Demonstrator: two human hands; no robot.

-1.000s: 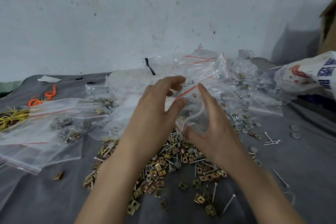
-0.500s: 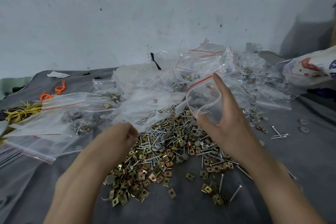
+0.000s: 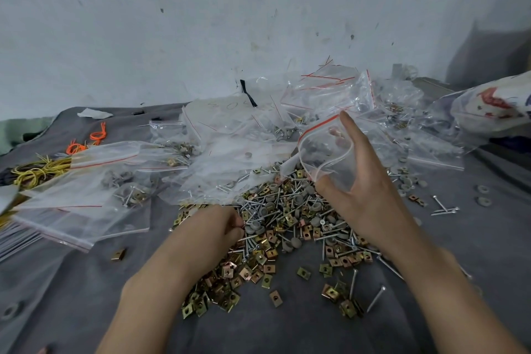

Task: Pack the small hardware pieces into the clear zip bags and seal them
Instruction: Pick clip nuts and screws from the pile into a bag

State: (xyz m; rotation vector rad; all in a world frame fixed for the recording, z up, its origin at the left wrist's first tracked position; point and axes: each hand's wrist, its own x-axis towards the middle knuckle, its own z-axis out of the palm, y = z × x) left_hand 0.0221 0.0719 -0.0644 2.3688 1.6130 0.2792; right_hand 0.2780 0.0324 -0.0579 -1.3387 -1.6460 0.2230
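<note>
Your right hand pinches the clear zip bag, its red-striped mouth gaping leftward, above and right of your left hand, whose grip curls into the hardware pile on the grey cloth, catch indiscernible.

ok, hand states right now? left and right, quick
Left hand: fingers curled into the hardware pile; whether they grip a piece cannot be told.
Right hand: holds the zip bag, mouth open, between thumb and fingers.
</note>
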